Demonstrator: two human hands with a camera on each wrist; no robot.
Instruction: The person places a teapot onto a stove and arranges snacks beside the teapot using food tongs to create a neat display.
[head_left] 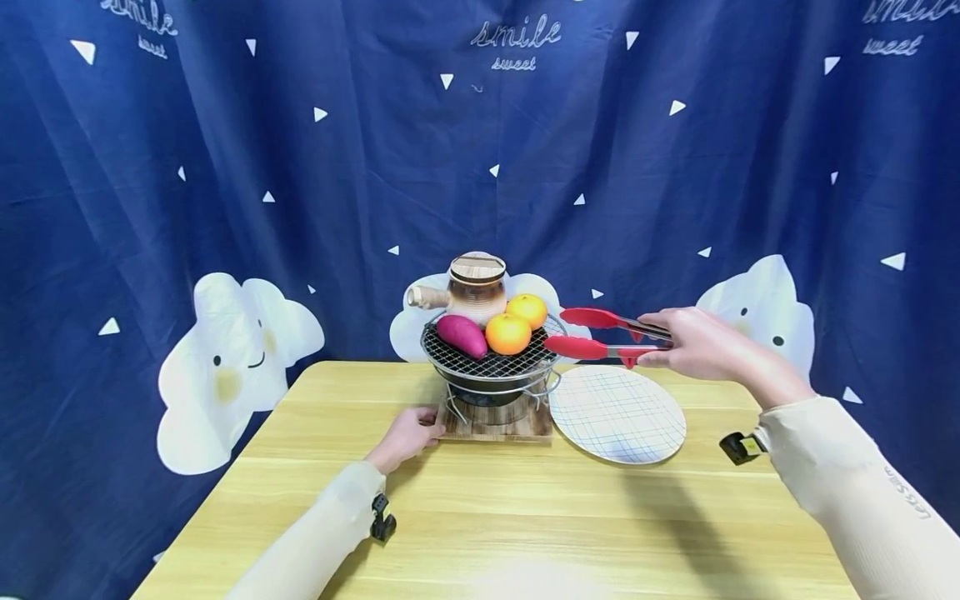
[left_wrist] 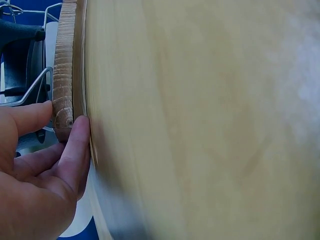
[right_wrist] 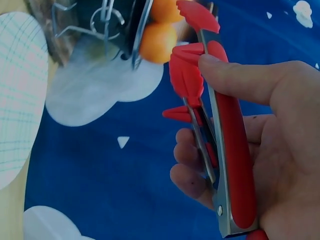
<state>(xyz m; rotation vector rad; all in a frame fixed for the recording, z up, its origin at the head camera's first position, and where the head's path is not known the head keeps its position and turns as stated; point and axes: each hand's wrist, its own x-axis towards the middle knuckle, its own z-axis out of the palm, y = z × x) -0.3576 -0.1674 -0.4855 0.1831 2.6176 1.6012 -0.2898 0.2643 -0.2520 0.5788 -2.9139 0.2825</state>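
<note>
My right hand [head_left: 701,342] grips a pair of red tongs [right_wrist: 231,150], thumb on one arm and fingers round the other. The tongs' tips are apart, just right of two oranges [head_left: 508,334] on the grill [head_left: 498,379]. With its left corner between thumb and fingers, the wooden board [left_wrist: 63,65] under the grill is held by my left hand [head_left: 407,437]. A purple sweet potato [head_left: 462,335] lies on the mesh left of the oranges. Behind them stands a brown-and-cream pot [head_left: 477,298] with a wooden lid and a side handle.
A round white plate [head_left: 618,417] with blue grid lines lies right of the grill on the wooden table [head_left: 480,508]. A dark blue curtain [head_left: 375,150] with white clouds and triangles hangs behind the table.
</note>
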